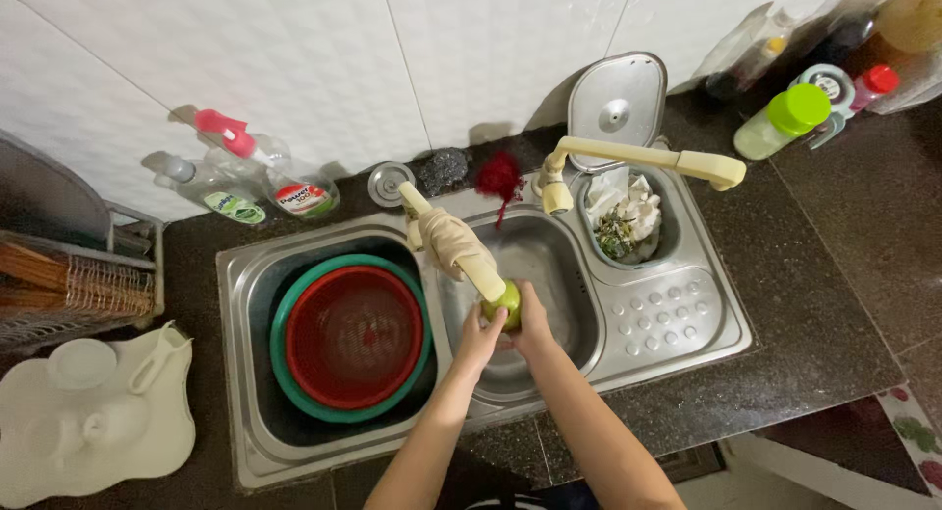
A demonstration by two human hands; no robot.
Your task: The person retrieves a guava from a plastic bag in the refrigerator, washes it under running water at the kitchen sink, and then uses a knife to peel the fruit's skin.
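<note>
Far left there's a white plastic tray (93, 422), then a red mesh colander (355, 335) nested in a teal basin (294, 392). In the steel sink (549, 265), both hands cup a smooth round green fruit (506, 302) under the cream faucet (461, 255): left hand (479, 339) and right hand (533, 323), fingers wrapped on it. Looks like rinsing; next up probably turning it with a steady grip

Both forearms are bare from the elbow down, with no sleeves in view. The left hand (478, 341) and right hand (531, 325) wear no gloves, rings or wristbands.
</note>
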